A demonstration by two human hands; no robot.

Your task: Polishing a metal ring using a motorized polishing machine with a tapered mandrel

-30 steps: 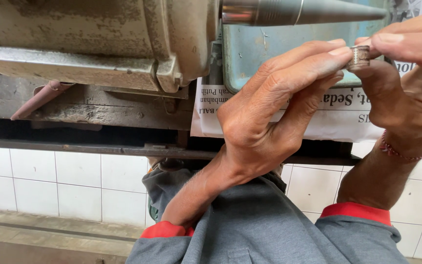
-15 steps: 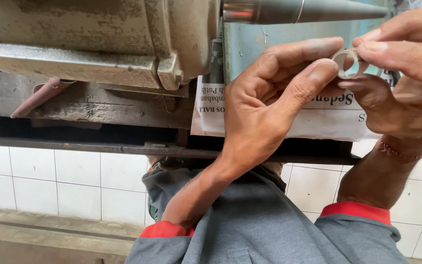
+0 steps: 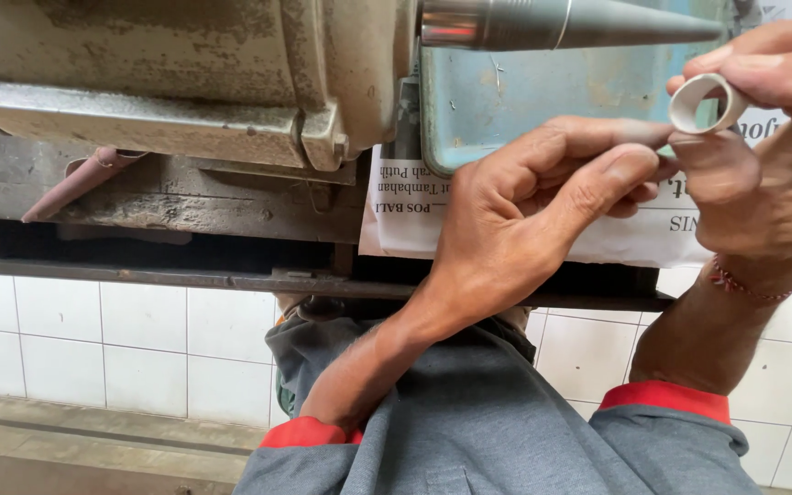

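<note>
Machine body (image 3: pixel 167 101): a worn, grimy grey metal casting fills the upper left, with a dark bed and rail running below it; its top and left side are cut off by the frame.
Tiled wall (image 3: pixel 93 348): white tiles behind and below the machine, with a grey ledge at the lower left.
Blue-green panel (image 3: pixel 524 101): scuffed painted metal behind the hands, partly covered by them.
Paper sheet (image 3: pixel 405 220): a white printed sheet hangs under the panel; most of it is hidden by the left hand.
Tapered spindle (image 3: pixel 579 26): a polished steel cone points right along the top edge; its tip ends just left of the right hand.
Left hand (image 3: pixel 524 220): loosely curled and holding nothing, fingertips reaching toward the ring and the right thumb. Half a second ago the forefinger lay against the ring; now it sits just below it.
Right hand (image 3: pixel 772 174): pinches the ring between thumb and forefinger; its right side is cut off by the frame edge.
Wrist thread (image 3: pixel 744 286): a red cord around the right wrist.
Ring (image 3: pixel 703 103): a short pale metal sleeve, held at upper right just below the spindle tip, bore turned toward the camera. A second ago it showed edge-on and darker; its far end is hidden by the fingers.
</note>
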